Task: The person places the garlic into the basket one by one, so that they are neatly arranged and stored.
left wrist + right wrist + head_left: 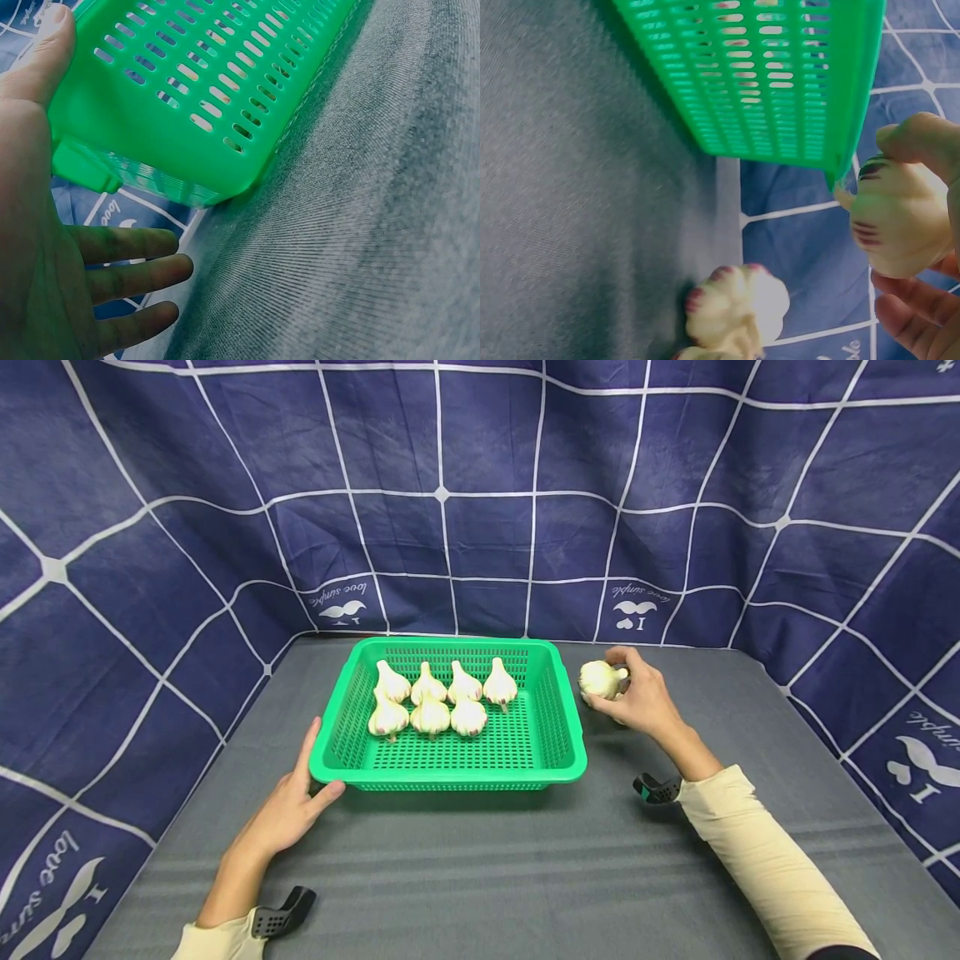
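A green plastic basket (450, 775) stands on the grey cloth, holding several white garlic bulbs (430, 717) in two rows toward its left and back. My left hand (288, 810) is at the basket's front left corner, thumb and index finger along the rim; its other fingers (142, 277) extend straight below the rim. Right of the basket, my right hand (641, 697) grips a garlic bulb (900, 217) between thumb and fingers, stem toward the palm in the head view. Below it, the right wrist view shows more garlic (739, 307) on the cloth, mostly hidden by the hand in the head view.
Grey cloth (495, 868) covers the table. A dark blue curtain with white grid lines (487, 535) rises along the back and both sides, close behind the basket. Black wrist devices (283, 913) sit at both cuffs.
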### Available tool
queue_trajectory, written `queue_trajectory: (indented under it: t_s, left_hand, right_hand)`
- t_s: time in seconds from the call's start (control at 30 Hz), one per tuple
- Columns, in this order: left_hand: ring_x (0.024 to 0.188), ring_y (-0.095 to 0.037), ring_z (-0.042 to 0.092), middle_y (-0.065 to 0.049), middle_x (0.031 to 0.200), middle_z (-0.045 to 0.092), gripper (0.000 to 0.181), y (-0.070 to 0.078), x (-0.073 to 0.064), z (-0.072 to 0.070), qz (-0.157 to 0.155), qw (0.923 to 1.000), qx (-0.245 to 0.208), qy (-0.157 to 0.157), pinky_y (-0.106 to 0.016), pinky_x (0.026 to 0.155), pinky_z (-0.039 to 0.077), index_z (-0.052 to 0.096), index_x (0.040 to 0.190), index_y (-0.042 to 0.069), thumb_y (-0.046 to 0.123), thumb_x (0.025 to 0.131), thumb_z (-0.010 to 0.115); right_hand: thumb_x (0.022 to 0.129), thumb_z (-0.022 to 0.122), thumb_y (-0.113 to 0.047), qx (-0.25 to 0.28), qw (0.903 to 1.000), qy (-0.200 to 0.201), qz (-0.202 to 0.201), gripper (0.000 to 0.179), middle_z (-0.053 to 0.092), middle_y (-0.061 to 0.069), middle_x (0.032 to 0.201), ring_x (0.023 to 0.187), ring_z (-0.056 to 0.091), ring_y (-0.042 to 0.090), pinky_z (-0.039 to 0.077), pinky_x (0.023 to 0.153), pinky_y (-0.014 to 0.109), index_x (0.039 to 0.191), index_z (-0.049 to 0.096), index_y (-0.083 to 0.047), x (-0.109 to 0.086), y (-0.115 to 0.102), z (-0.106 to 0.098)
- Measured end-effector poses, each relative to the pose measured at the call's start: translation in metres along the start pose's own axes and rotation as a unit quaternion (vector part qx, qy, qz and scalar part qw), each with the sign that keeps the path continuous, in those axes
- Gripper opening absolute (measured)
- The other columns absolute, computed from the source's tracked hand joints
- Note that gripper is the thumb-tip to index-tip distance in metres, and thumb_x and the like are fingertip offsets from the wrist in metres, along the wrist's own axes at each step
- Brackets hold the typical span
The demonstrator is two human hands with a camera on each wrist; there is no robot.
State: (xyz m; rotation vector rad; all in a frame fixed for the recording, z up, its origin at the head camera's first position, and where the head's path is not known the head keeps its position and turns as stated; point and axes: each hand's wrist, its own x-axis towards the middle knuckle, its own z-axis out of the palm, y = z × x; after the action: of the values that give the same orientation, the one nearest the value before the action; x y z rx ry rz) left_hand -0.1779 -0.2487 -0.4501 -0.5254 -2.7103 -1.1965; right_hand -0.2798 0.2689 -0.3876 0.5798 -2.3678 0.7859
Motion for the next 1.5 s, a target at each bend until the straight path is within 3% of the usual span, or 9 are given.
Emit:
queue_trajectory:
  t_s: [0.2,0.6,0.9,1.1,1.3,1.5]
  left_hand:
    - [0.127,-0.057,0.040,-0.037,0.148,0.032,0.095,0.000,0.000,0.001,0.002,0.9999,0.009,0.004,-0.069,0.097,0.033,-0.007,0.160,0.018,0.027,0.097,0.064]
    - [0.127,-0.058,0.040,-0.038,0.149,0.031,0.095,0.001,-0.001,0.000,-0.003,0.9999,0.015,0.004,-0.068,0.097,0.033,-0.008,0.160,0.022,0.028,0.098,0.064]
    - [0.128,-0.058,0.039,-0.037,0.150,0.030,0.095,0.001,-0.001,0.000,-0.004,0.9999,0.017,0.002,-0.068,0.097,0.033,-0.007,0.160,0.019,0.029,0.098,0.064]
    - [0.130,-0.058,0.036,-0.036,0.152,0.026,0.096,0.000,-0.001,0.000,-0.006,0.9999,0.015,0.001,-0.069,0.098,0.031,-0.009,0.160,0.022,0.029,0.098,0.064]
    - [0.130,-0.058,0.037,-0.036,0.152,0.027,0.095,0.001,-0.001,0.000,-0.004,0.9999,0.011,0.001,-0.069,0.098,0.031,-0.007,0.160,0.018,0.028,0.097,0.064]
    - [0.130,-0.058,0.037,-0.035,0.152,0.026,0.095,0.001,-0.001,-0.001,-0.006,0.9999,0.014,0.000,-0.069,0.098,0.031,-0.007,0.160,0.018,0.028,0.097,0.064]
  right_hand:
    - [0.067,0.092,-0.018,0.012,0.9999,0.000,-0.006,0.052,0.067,0.013,0.096,0.073,0.062,0.025,0.050,0.062,0.042,0.109,0.067,-0.001,0.006,-0.009,-0.002]
    - [0.075,0.087,-0.023,0.035,0.9983,-0.041,0.022,0.047,0.065,0.007,0.090,0.064,0.059,0.020,0.042,0.056,0.028,0.116,0.071,-0.008,0.019,-0.025,-0.009]
    - [0.081,0.082,-0.021,0.085,0.9889,-0.101,0.067,0.043,0.062,0.006,0.082,0.065,0.059,0.017,0.044,0.054,0.025,0.120,0.067,-0.010,0.026,-0.033,-0.007]
    - [0.085,0.078,-0.013,0.133,0.9774,-0.123,0.109,0.045,0.066,0.014,0.091,0.072,0.062,0.016,0.050,0.059,0.021,0.126,0.062,-0.004,0.030,-0.039,-0.006]
    - [0.079,0.081,-0.003,0.183,0.9725,-0.119,0.080,0.051,0.066,0.020,0.105,0.072,0.061,0.012,0.049,0.059,0.020,0.126,0.061,0.002,0.037,-0.048,-0.002]
    - [0.077,0.083,-0.005,0.167,0.9739,-0.134,0.076,0.050,0.064,0.016,0.104,0.069,0.060,0.010,0.048,0.060,0.019,0.123,0.064,-0.002,0.043,-0.055,0.004]
